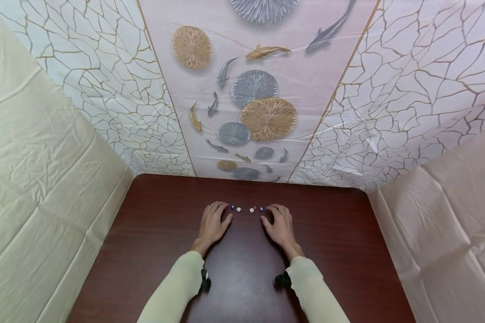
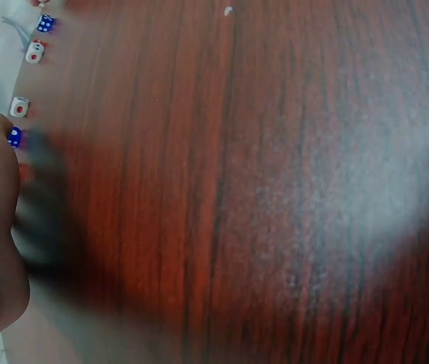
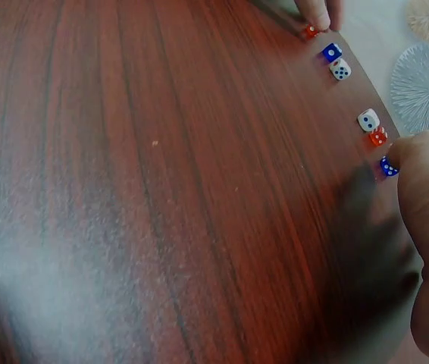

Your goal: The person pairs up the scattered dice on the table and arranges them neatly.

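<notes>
Six small dice lie in a loose row across the dark table. On the left side are a red die (image 3: 311,31), a blue die (image 1: 232,207) and a white die (image 1: 239,209). After a gap come another white die (image 1: 252,210), an orange-red die (image 3: 378,136) and a second blue die (image 1: 261,209). My left hand (image 1: 213,223) rests at the left end, fingertips at the red die, thumb spread away. At the right end my right hand (image 1: 280,225) mirrors it, with a fingertip against or just beside the blue die; contact cannot be made out.
The reddish-brown wooden table (image 1: 234,269) ends just behind the dice. A patterned cloth (image 1: 250,166) with fish and round leaves hangs behind it. Beige cloths (image 1: 56,202) flank both sides. Small black wrist devices (image 1: 283,281) sit at both cuffs.
</notes>
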`<state>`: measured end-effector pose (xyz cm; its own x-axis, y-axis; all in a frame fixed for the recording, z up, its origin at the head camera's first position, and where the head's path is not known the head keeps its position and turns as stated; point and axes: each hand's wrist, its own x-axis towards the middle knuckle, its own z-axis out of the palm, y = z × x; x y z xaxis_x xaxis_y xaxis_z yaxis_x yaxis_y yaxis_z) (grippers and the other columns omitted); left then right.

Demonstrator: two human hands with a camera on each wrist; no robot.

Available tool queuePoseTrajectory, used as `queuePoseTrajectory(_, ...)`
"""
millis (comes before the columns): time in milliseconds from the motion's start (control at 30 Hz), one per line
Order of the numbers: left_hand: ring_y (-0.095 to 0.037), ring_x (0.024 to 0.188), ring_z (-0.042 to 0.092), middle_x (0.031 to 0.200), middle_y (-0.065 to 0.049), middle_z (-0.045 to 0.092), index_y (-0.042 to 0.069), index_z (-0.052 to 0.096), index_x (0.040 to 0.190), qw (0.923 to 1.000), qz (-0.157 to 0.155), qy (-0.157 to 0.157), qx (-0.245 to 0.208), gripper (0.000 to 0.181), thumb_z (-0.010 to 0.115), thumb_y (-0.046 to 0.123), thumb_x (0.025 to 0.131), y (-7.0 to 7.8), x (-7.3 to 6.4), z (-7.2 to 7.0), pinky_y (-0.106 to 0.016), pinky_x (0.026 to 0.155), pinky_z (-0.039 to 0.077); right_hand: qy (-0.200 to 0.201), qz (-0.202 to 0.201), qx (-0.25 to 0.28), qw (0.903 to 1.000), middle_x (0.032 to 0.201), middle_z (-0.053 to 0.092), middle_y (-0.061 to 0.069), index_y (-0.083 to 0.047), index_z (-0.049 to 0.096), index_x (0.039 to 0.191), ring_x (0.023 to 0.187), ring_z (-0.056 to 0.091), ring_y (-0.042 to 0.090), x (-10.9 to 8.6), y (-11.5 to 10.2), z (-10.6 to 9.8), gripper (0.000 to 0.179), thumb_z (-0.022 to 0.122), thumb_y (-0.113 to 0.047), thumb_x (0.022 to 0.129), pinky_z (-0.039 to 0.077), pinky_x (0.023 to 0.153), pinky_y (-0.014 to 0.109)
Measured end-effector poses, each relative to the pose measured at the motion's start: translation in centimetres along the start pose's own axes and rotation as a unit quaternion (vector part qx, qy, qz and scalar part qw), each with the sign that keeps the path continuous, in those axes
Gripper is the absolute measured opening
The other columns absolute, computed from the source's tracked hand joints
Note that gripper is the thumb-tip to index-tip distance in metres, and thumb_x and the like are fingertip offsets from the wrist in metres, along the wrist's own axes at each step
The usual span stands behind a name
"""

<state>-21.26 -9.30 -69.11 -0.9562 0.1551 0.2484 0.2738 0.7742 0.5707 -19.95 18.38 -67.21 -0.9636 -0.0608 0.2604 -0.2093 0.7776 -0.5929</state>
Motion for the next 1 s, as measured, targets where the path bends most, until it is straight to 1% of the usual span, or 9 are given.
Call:
queuePoseTrajectory(67, -0.041, 0.15, 0.062, 0.149, -0.017, 0.073, 0.007, 0.074, 0.144, 0.9999, 0.006, 0.011, 0.0, 0.041, 0.077, 0.028, 0.109, -0.1, 0.1, 0.2, -0.068, 0.133, 0.038, -0.004, 0.007, 0.002, 1.0, 0.144, 0.072, 0.021, -0.002, 0.078, 0.133, 0.143, 0.059, 0.046, 0.2, 0.0, 0.2, 0.039, 0.086, -0.021, 0.101, 0.046, 0.119, 0.066)
queuePoseTrajectory(167, -0.041, 0.148, 0.064, 0.145, -0.016, 0.075, 0.007, 0.076, 0.14, 0.9996, 0.012, 0.026, 0.003, 0.039, 0.079, 0.026, 0.107, -0.3, 0.3, 0.5, -0.069, 0.133, 0.039, 0.001, 0.007, -0.001, 1.0, 0.143, 0.073, 0.02, -0.002, 0.079, 0.131, 0.142, 0.06, 0.045, 0.5, -0.1, 0.4, 0.037, 0.086, -0.021, 0.1, 0.048, 0.116, 0.065)
queuePoseTrajectory(267, -0.041, 0.147, 0.064, 0.143, -0.017, 0.075, 0.006, 0.076, 0.139, 0.9993, 0.014, 0.033, 0.001, 0.038, 0.081, 0.024, 0.106, -0.4, 0.5, 0.9, -0.069, 0.133, 0.038, 0.003, 0.009, -0.002, 1.0, 0.142, 0.073, 0.02, -0.002, 0.08, 0.13, 0.14, 0.061, 0.045, 0.7, -0.2, 0.6, 0.037, 0.087, -0.02, 0.099, 0.049, 0.114, 0.064)
queuePoseTrajectory(467, -0.04, 0.143, 0.066, 0.141, -0.016, 0.076, 0.006, 0.077, 0.137, 0.9991, 0.019, 0.037, -0.006, 0.036, 0.082, 0.021, 0.105, -0.3, 1.2, 1.2, -0.069, 0.131, 0.04, 0.004, 0.024, -0.001, 0.9997, 0.139, 0.074, 0.019, -0.002, 0.08, 0.128, 0.138, 0.061, 0.046, 0.9, -0.4, 0.6, 0.035, 0.087, -0.021, 0.099, 0.048, 0.112, 0.064)
queuePoseTrajectory(600, -0.039, 0.139, 0.068, 0.139, -0.016, 0.076, 0.007, 0.078, 0.135, 0.9991, 0.024, 0.035, -0.001, 0.034, 0.083, 0.022, 0.104, -0.3, 1.5, 1.3, -0.069, 0.13, 0.042, 0.007, 0.034, -0.004, 0.9994, 0.137, 0.075, 0.019, -0.002, 0.081, 0.126, 0.136, 0.062, 0.047, 1.0, -0.4, 0.7, 0.033, 0.087, -0.02, 0.1, 0.047, 0.113, 0.064)
queuePoseTrajectory(800, -0.04, 0.131, 0.07, 0.134, -0.015, 0.077, 0.007, 0.081, 0.128, 0.998, 0.031, 0.055, 0.007, 0.031, 0.086, 0.023, 0.101, -0.7, 1.8, 1.7, -0.065, 0.122, 0.05, -0.002, 0.05, -0.009, 0.9987, 0.135, 0.075, 0.019, -0.004, 0.081, 0.127, 0.136, 0.06, 0.046, 1.3, -0.2, 1.1, 0.032, 0.085, -0.022, 0.102, 0.045, 0.115, 0.063)
queuePoseTrajectory(1000, -0.041, 0.131, 0.067, 0.133, -0.014, 0.077, 0.009, 0.082, 0.124, 0.9979, 0.022, 0.06, -0.003, 0.028, 0.086, 0.024, 0.101, -0.9, 2.0, 2.0, -0.067, 0.121, 0.047, -0.004, 0.067, -0.004, 0.9978, 0.134, 0.073, 0.019, -0.003, 0.081, 0.126, 0.136, 0.058, 0.046, 1.7, -0.5, 1.5, 0.033, 0.086, -0.024, 0.101, 0.042, 0.118, 0.062)
